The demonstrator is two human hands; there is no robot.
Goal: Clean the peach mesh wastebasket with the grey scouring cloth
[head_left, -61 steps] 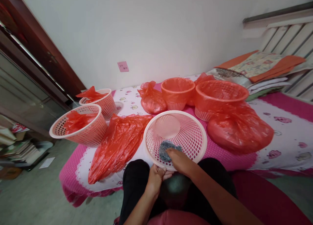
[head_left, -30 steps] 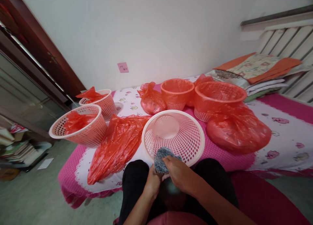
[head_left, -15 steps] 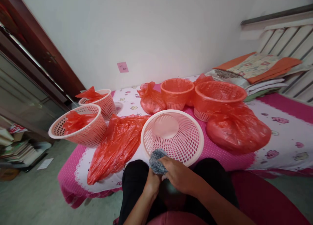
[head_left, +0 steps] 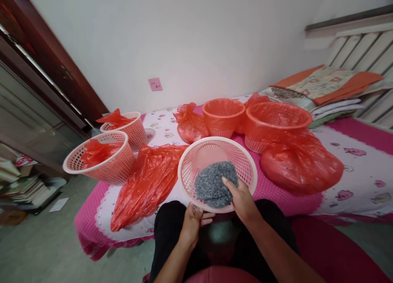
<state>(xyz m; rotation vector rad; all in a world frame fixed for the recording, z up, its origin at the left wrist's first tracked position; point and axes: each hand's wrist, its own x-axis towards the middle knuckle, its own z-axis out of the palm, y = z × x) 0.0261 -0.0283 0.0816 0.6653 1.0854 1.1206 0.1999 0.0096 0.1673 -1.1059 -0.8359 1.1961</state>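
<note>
A pale pink plastic basket (head_left: 215,142) with a perforated wall lies tilted in front of my knees, its mouth facing me. Inside its mouth is a speckled grey cloth (head_left: 215,184), bunched up, and my right hand (head_left: 241,195) grips its right side with the thumb on top. My left hand (head_left: 195,219) holds the near rim of the basket, fingertips at the edge and some fingers stretched below it. To the left of the basket a loose red plastic bag (head_left: 147,186) is spread out flat.
Two pink baskets (head_left: 118,170) with red bags inside stand at the left. Behind are two baskets (head_left: 223,118) covered in red plastic. A filled red bag (head_left: 302,168) sits at the right. Folded fabrics (head_left: 328,84) are stacked near the headboard on the patterned bed (head_left: 362,174).
The grey cloth, bunched between both hands before, is now spread wider inside the basket mouth in my right hand. My left hand has let go of it and moved to the basket rim.
</note>
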